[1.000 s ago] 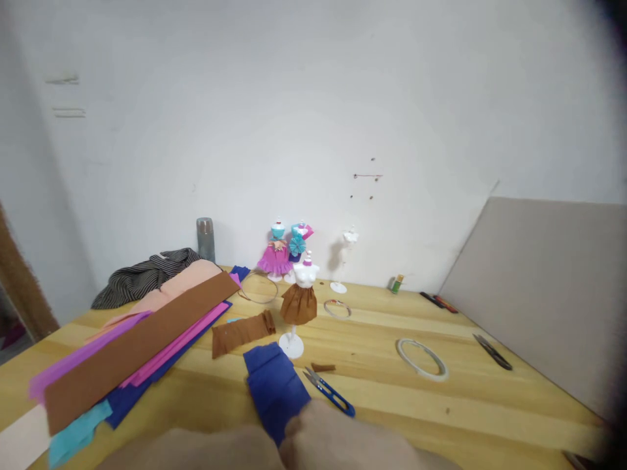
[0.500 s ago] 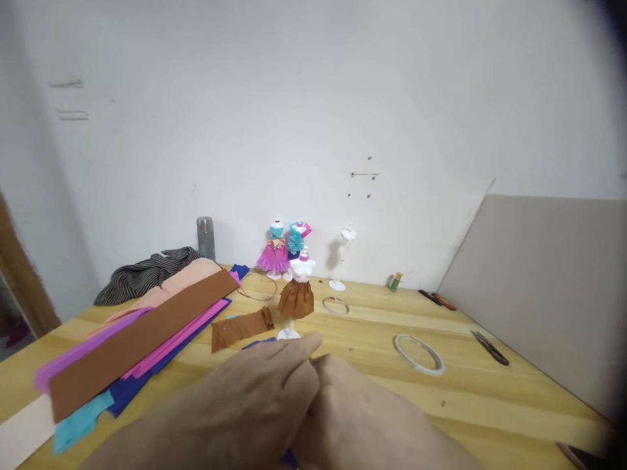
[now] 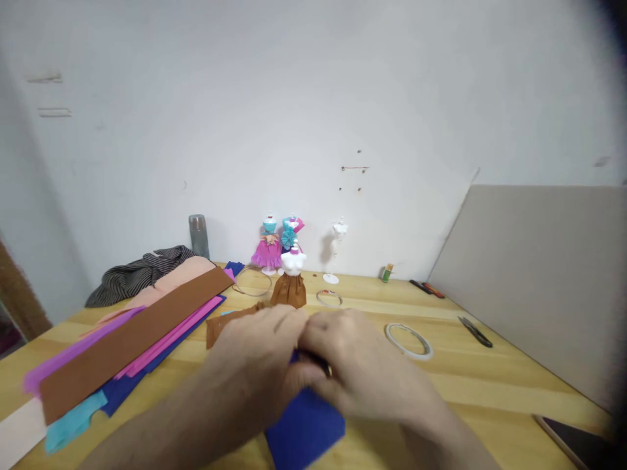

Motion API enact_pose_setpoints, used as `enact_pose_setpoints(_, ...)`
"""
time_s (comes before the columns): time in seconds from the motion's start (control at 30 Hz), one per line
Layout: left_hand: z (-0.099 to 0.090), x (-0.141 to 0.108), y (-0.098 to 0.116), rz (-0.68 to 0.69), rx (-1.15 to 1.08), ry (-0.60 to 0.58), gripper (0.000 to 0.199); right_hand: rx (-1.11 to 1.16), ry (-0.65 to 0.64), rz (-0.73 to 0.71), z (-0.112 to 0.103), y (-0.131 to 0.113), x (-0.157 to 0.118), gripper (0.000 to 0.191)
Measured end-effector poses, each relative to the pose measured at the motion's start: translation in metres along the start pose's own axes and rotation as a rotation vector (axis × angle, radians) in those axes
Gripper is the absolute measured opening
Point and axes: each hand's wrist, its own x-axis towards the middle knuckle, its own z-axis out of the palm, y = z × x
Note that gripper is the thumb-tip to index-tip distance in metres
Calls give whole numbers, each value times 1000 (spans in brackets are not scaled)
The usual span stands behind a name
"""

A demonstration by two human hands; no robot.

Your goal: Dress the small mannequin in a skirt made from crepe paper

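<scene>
1. Blue sheet (image 3: 307, 427) sits low in the middle of the view, above the near part of the table (image 3: 490, 391), its upper portion gathered between the two hands and its broad lower portion showing beneath them.
2. The left hand (image 3: 262, 349) reaches in from the lower left, fingers bent and thumb pressed in, clamped on the sheet's upper portion.
3. The right hand (image 3: 353, 362) meets it from the other side, curled and touching it, also clamped on the sheet.
4. Between the thumbs is a dark spot, possibly just shadow, since the fingertips are hidden.
5. Just beyond the hands stands a small white dress form (image 3: 294, 263) in a brown skirt (image 3: 289, 290), its foot covered; a brown gathered piece (image 3: 228, 324) lies to its left, partly behind the left hand.
6. Farther left, a long brown strip (image 3: 137, 339) lies over pink and navy strips, with a turquoise piece (image 3: 76, 421) at its near end.
7. Behind that pile are a striped cloth (image 3: 140, 271) and a grey bottle (image 3: 199, 236).
8. On the right lie a white ring (image 3: 422, 356) and dark scissors (image 3: 475, 331), well apart from the sheet.
</scene>
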Motion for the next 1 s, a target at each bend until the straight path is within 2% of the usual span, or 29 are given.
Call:
enact_pose_setpoints(0.07, -3, 8, -7, -89, 10, -30, 11, -75, 121, 114, -2, 9, 6, 13)
enact_pose_setpoints(0.13, -4, 14, -15, -112, -85, -40, 14, -57, 179, 176, -1, 16, 7, 15)
enact_pose_setpoints(0.27, -3, 21, -31, 14, -189, 109, 47, 34, 194, 167, 1, 21, 4, 15)
enact_pose_setpoints(0.3, -3, 23, -35, 44, -190, 122, 48, 40, 198, 157, 1, 21, 4, 15)
enact_pose_setpoints(0.43, -3, 26, -43, 6, -260, 44, 21, 55, 215, 127, -1, 21, 6, 16)
enact_pose_setpoints(0.5, -4, 27, -42, -27, -292, 16, 14, 73, 234, 137, -1, 21, 7, 17)
enact_pose_setpoints(0.67, -6, 26, -39, -21, -292, 84, 4, 123, 325, 111, -1, 20, 10, 22)
enact_pose_setpoints(0.77, -6, 26, -41, -58, -318, 113, 7, 157, 382, 93, 2, 21, 13, 23)
enact_pose_setpoints(0.87, -7, 28, -44, -83, -344, 165, 9, 266, 511, 78, 2, 27, 15, 12)
enact_pose_setpoints(1.0, -11, 30, -45, -108, -324, 264, 10, 343, 750, 76, -2, 39, 12, 33)
